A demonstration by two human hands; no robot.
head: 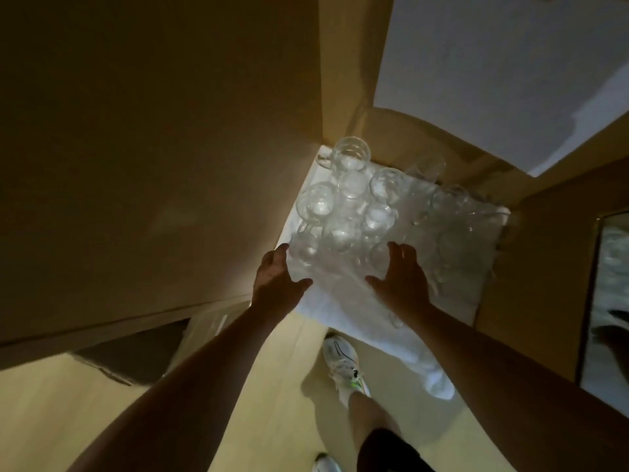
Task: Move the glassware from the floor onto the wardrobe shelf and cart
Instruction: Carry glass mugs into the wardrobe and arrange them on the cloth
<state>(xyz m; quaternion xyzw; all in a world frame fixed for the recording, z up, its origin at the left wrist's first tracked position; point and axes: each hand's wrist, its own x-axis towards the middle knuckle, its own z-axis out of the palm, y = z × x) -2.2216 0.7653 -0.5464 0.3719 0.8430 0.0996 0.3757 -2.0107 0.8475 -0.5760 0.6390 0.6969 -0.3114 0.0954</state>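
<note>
Here, left hand [277,279] and right hand [401,277] spread, each grip released, hovering at clustered glasses [343,212] on white cloth [340,304]

Dim and soft, with light catching the white cloth [343,311], glasses [343,212] perhaps blurred, and wide-angle bending at the edges.

Clear glassware [343,212] on a white cloth [343,311]; tan wardrobe panel [153,131] at left; pale wood floor [61,413]; white shoe [343,362] (green accent, dark stripe)
</note>
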